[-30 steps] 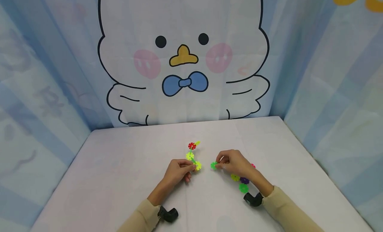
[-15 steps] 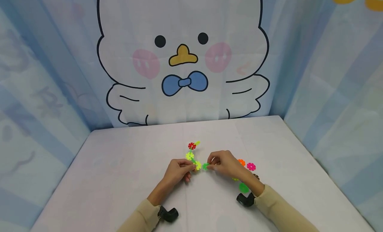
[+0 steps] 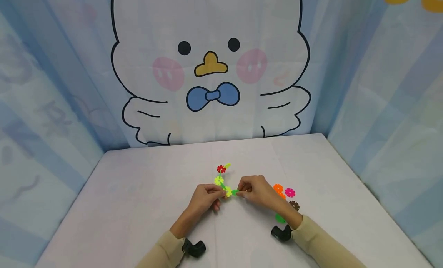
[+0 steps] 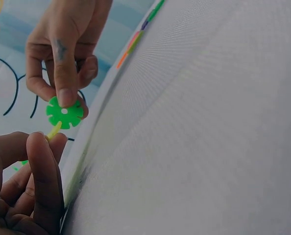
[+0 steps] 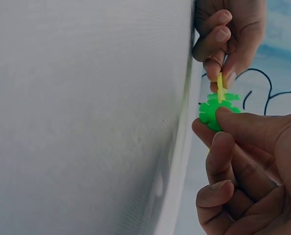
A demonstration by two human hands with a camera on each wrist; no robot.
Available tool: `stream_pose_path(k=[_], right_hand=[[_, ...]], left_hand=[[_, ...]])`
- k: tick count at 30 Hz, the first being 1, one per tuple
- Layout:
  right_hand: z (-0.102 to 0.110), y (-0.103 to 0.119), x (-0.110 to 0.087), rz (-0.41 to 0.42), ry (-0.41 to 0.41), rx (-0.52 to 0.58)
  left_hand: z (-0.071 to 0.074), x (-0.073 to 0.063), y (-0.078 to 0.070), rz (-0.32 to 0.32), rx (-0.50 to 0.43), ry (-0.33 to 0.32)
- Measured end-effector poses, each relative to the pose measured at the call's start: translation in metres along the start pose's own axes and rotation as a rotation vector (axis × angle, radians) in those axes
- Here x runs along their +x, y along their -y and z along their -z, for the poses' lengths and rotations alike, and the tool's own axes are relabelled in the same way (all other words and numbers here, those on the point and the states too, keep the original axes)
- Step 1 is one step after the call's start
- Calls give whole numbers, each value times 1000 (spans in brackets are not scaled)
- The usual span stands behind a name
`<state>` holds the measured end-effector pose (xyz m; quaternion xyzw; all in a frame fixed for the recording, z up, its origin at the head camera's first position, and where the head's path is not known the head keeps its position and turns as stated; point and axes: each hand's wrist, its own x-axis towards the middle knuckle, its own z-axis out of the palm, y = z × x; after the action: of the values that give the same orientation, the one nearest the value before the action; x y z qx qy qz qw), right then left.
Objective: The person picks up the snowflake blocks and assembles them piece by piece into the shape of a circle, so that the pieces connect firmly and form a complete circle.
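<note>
My left hand [image 3: 206, 195] pinches a yellow notched plastic disc [image 3: 228, 191] between thumb and forefinger. That disc ends a chain that runs away from me through a green piece, another yellow disc [image 3: 219, 180] and a red disc [image 3: 221, 169], with a yellow one edge-on at the far end. My right hand [image 3: 257, 190] pinches a green notched disc [image 4: 64, 112] by its edge. In both wrist views the green disc's rim meets the yellow disc [image 5: 220, 88] crosswise; how deep the slots engage cannot be told.
Loose discs lie on the white table [image 3: 138, 206] by my right forearm: orange [image 3: 278, 188], pink [image 3: 290, 192], brown [image 3: 294, 205] and green [image 3: 280, 218], partly hidden by the arm. A printed curtain [image 3: 214, 122] stands behind the table, with more curtain on both sides.
My right hand has moved left with the green disc, closing the gap to the yellow disc. The left hand has stayed nearly still. More loose discs show beside the right forearm.
</note>
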<state>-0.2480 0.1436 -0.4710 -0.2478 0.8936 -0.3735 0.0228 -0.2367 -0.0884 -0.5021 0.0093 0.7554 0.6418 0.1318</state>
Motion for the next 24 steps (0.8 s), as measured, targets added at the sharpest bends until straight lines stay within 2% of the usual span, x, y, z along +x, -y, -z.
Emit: stream_pose_path(k=[12,24], right_hand=[[-4,1,-1,22,-51,-15],[-9,1,-2,170,-128,-9]], left_hand=[[2,2,1,-1,-6,-4],[5,3,2,-27,-80,29]])
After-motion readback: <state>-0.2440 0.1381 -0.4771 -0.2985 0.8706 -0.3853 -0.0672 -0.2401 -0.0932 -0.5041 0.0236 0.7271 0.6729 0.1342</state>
